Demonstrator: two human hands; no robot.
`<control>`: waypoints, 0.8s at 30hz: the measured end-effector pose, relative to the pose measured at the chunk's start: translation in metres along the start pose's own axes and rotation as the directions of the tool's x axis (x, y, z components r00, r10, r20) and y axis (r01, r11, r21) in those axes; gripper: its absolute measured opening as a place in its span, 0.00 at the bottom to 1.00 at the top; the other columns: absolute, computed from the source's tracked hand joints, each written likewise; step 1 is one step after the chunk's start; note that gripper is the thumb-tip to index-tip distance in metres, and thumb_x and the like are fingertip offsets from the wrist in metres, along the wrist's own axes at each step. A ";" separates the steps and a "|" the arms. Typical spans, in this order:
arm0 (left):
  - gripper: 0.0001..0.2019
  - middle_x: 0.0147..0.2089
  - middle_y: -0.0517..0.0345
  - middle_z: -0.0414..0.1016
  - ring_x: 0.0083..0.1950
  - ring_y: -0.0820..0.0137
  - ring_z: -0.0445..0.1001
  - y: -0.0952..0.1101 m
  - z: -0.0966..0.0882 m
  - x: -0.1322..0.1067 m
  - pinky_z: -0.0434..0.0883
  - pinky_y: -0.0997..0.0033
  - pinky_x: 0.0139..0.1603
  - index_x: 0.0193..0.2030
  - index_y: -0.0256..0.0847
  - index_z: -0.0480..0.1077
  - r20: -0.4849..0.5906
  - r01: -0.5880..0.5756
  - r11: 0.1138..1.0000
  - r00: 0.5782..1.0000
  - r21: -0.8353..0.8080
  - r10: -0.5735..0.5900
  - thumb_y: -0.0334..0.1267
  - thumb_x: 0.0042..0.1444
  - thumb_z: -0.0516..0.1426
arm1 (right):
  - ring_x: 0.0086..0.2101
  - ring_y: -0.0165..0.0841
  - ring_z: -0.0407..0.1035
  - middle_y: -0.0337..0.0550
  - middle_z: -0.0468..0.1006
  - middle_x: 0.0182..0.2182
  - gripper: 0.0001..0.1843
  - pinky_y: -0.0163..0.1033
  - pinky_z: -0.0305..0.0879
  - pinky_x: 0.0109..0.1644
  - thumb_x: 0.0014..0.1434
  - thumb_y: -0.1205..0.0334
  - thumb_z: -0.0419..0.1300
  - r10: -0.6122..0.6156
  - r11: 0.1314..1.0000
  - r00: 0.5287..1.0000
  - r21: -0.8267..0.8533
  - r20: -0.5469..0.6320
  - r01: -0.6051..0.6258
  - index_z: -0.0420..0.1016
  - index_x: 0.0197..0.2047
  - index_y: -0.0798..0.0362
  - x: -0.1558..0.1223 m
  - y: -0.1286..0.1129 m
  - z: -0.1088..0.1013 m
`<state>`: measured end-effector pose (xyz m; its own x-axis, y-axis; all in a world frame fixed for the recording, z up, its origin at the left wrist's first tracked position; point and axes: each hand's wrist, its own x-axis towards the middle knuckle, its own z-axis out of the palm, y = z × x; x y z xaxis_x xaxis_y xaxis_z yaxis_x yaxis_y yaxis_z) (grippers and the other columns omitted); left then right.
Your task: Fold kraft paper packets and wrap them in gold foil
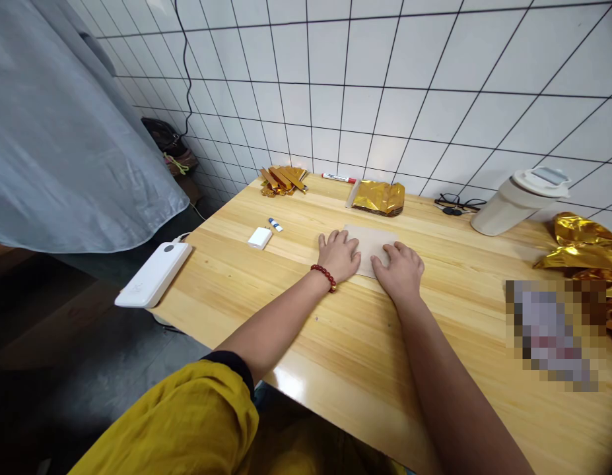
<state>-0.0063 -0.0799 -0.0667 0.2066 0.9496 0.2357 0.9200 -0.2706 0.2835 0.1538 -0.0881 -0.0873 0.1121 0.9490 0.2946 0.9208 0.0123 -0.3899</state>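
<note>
A flat beige sheet [370, 245], like thin cardboard, lies on the wooden table in front of me. My left hand [337, 256] rests palm down at its left edge, fingers spread and open; a dark red bead bracelet [324, 276] circles that wrist. Over the sheet's right edge lies my right hand [401, 267], also palm down and open with its fingers slightly bent. Neither hand grips anything. Just beyond the sheet sits a stack of shiny gold foil pieces [379, 198].
Along the wall are gold strips [283, 181], a marker [338, 177], glasses [460, 202] and a beige tumbler [518, 198]. To the left lie a white charger [259, 238], a small blue-and-white item [275, 225] and a white power bank [154, 274]. Crumpled gold foil [585, 251] is at right.
</note>
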 end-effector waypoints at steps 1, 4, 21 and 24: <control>0.16 0.63 0.48 0.65 0.66 0.54 0.57 0.000 0.000 0.000 0.49 0.40 0.66 0.52 0.48 0.71 0.002 0.012 1.000 1.000 0.002 -0.012 0.44 0.60 0.52 | 0.59 0.48 0.58 0.54 0.69 0.59 0.25 0.56 0.48 0.63 0.58 0.48 0.55 -0.004 1.000 1.000 -0.004 0.002 0.004 0.76 0.54 0.53 0.000 0.000 0.000; 0.18 0.65 0.45 0.62 0.67 0.52 0.56 -0.001 0.000 0.002 0.49 0.39 0.66 0.53 0.46 0.71 0.010 0.048 0.999 0.999 0.002 -0.048 0.47 0.60 0.52 | 0.59 0.48 0.57 0.55 0.68 0.60 0.26 0.57 0.48 0.63 0.59 0.49 0.55 -0.011 1.000 1.000 -0.015 0.010 0.011 0.75 0.54 0.53 0.000 0.000 0.001; 0.27 0.69 0.41 0.58 0.71 0.47 0.49 0.000 -0.002 0.008 0.40 0.32 0.68 0.64 0.45 0.62 0.058 0.201 0.977 0.979 -0.075 -0.197 0.51 0.60 0.51 | 0.61 0.49 0.57 0.45 0.69 0.61 0.22 0.59 0.47 0.63 0.63 0.50 0.52 -0.114 0.993 0.991 -0.033 0.067 0.117 0.76 0.55 0.46 -0.003 -0.002 0.000; 0.29 0.70 0.43 0.57 0.72 0.48 0.49 -0.003 0.002 0.010 0.39 0.32 0.68 0.67 0.45 0.57 0.043 0.208 0.969 0.978 -0.133 -0.204 0.50 0.60 0.51 | 0.60 0.50 0.57 0.44 0.69 0.61 0.22 0.59 0.48 0.63 0.63 0.49 0.52 -0.119 0.992 0.990 -0.035 0.073 0.122 0.76 0.54 0.45 -0.003 -0.002 -0.001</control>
<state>-0.0067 -0.0690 -0.0666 0.0286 0.9908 0.1322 0.8902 -0.0854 0.4475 0.1524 -0.0908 -0.0868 -0.0256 0.9612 0.2748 0.9401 0.1166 -0.3203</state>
